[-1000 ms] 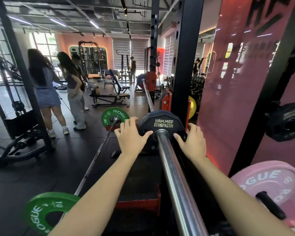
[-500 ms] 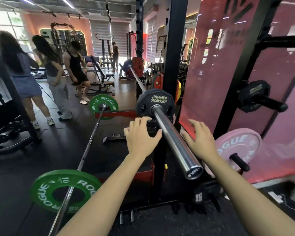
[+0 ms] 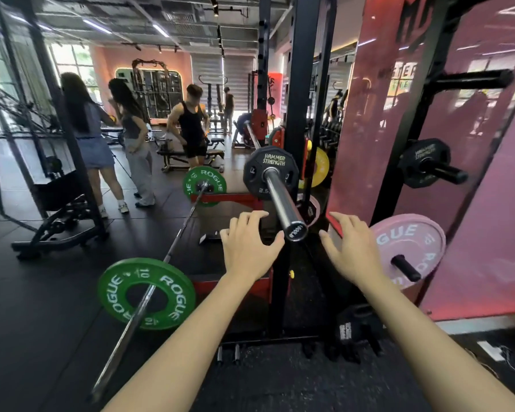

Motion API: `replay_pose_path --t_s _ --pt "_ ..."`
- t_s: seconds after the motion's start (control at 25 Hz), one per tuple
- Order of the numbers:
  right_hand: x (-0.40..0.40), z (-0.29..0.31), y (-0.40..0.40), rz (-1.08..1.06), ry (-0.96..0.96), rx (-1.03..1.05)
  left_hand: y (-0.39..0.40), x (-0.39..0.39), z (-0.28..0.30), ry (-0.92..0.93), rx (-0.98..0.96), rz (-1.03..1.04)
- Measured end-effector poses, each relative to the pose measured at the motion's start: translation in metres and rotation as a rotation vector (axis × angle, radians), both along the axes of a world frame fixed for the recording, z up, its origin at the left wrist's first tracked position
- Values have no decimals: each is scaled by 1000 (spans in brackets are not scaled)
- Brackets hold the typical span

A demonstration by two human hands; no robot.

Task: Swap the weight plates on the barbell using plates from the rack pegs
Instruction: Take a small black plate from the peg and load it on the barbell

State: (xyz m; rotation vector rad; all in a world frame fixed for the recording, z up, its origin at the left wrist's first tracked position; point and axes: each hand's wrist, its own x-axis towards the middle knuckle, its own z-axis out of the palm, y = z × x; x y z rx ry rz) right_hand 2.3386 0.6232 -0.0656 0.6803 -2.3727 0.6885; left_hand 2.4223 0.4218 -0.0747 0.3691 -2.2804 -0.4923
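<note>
A small black Hammer Strength plate sits far up the steel barbell sleeve, which points toward me and ends at a capped tip. My left hand hovers open just left of the sleeve tip, holding nothing. My right hand hovers open to the right of the tip, fingers spread, also empty. On the rack pegs to the right hang a pink Rogue plate and, higher up, another small black plate.
A second barbell with two green Rogue plates lies on the floor to the left. The black rack upright stands behind the sleeve, with a yellow plate beyond. Several people stand at the far left. A pink wall panel fills the right.
Both hands have left the black plate and drawn back along the sleeve to its tip. The view has pulled back; the plate stays seated far up the sleeve.
</note>
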Motion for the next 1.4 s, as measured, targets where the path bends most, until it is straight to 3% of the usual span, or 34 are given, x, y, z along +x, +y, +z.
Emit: replay_pose_path --t_s 0.32,0.88,1.12,1.4 --pt "72 -11 74 -1 -63 -75 81 68 -6 -31 -57 -68" --pt "115 8 254 -386 -55 -75 260 14 13 -23 -95 -441" --pt "71 12 271 -432 -35 -53 279 -38 14 -16 -79 -492" --pt "-41 21 268 -427 -24 -47 270 -151 20 28 -68 -496"
